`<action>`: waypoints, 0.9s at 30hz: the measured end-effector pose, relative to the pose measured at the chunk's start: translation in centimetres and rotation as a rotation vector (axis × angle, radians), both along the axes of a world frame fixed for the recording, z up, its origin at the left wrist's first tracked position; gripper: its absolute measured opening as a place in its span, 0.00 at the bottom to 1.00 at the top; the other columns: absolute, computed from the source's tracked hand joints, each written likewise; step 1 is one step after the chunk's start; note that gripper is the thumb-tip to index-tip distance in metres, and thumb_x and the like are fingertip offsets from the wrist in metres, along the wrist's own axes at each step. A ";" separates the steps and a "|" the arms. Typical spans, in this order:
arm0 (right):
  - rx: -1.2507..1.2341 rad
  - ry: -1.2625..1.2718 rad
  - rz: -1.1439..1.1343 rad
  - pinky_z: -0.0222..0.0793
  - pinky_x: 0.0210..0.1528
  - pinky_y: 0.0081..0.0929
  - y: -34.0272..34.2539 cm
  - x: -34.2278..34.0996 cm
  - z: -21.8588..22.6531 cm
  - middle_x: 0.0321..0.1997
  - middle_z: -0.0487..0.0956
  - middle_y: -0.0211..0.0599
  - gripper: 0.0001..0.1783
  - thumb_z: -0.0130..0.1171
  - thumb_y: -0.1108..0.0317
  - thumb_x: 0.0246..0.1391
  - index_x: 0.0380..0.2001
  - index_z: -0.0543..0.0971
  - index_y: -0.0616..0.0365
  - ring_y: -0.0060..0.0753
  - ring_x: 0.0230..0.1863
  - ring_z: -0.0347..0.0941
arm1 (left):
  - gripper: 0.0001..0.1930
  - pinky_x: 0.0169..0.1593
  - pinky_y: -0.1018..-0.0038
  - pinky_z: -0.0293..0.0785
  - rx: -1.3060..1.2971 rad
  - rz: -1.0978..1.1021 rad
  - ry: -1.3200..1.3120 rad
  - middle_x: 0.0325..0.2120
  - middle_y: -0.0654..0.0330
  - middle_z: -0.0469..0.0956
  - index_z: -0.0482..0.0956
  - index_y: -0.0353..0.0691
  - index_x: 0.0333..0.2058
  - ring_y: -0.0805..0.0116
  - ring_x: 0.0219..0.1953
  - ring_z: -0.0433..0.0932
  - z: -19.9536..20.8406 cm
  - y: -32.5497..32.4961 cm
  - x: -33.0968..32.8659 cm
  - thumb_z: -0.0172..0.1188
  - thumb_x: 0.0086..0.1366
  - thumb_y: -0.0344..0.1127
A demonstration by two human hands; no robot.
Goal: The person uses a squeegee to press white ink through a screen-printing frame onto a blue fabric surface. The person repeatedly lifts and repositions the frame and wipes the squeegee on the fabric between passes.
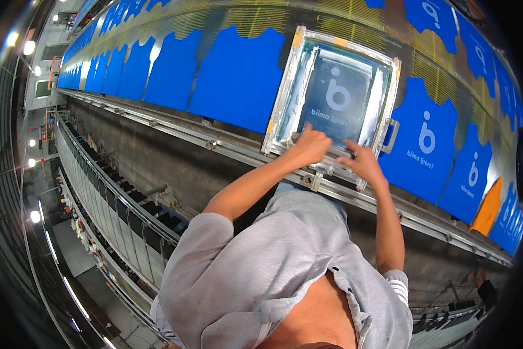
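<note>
A screen-printing frame [289, 81] with a pale metal rim and a white design on its dark mesh lies over the long printing table. Near the frame's close edge, my left hand [312, 146] is closed around a narrow bar that looks like a squeegee [296, 136], mostly hidden under the fingers. Just right of it, my right hand [364, 164] hovers at the bar's other end. Its index finger and thumb are spread apart, and its remaining fingers curl; some blur covers them. Streaks of white paste or glare line the mesh's sides.
Blue fabric panels [238, 75] line the table on the left; printed blue panels [422, 136] lie to the right. A metal rail [215, 145] runs along the near edge. An orange piece [487, 206] sits at the right. Another person's hand [478, 276] shows at lower right.
</note>
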State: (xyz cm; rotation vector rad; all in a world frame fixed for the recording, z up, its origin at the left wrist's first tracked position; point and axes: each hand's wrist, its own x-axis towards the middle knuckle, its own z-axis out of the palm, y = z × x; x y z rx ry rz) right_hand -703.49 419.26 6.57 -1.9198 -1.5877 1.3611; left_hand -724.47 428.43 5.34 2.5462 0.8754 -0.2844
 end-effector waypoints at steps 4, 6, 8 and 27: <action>0.571 -0.321 -0.533 0.66 0.62 0.43 2.5 5.6 -0.1 0.53 0.80 0.54 0.26 0.67 0.57 0.57 0.53 0.80 0.64 0.54 0.57 0.74 | 0.12 0.42 0.50 0.78 -0.375 0.003 0.228 0.35 0.45 0.85 0.85 0.33 0.30 0.44 0.41 0.84 -1.5 3.5 5.3 0.67 0.42 0.27; 0.547 -0.517 -0.726 0.67 0.56 0.41 2.4 9.2 -5.6 0.47 0.80 0.53 0.29 0.65 0.56 0.60 0.58 0.76 0.63 0.50 0.51 0.74 | 0.17 0.42 0.49 0.77 -0.548 -0.037 0.415 0.38 0.42 0.84 0.86 0.31 0.34 0.42 0.43 0.83 -3.1 5.9 7.6 0.70 0.41 0.28; 0.290 -0.488 -0.898 0.71 0.48 0.37 2.3 10.5 -6.6 0.44 0.80 0.49 0.30 0.64 0.54 0.61 0.61 0.74 0.61 0.43 0.44 0.76 | 0.21 0.42 0.48 0.76 -0.696 -0.090 0.572 0.41 0.41 0.83 0.86 0.31 0.38 0.40 0.43 0.82 -3.7 8.3 9.5 0.72 0.40 0.29; 0.138 0.002 -1.012 0.66 0.22 0.29 3.7 9.4 -3.5 0.25 0.78 0.36 0.22 0.63 0.60 0.59 0.51 0.80 0.64 0.25 0.21 0.71 | 0.12 0.41 0.56 0.79 0.201 0.132 -0.383 0.31 0.48 0.83 0.85 0.38 0.33 0.47 0.38 0.83 -3.3 11.8 7.7 0.60 0.48 0.27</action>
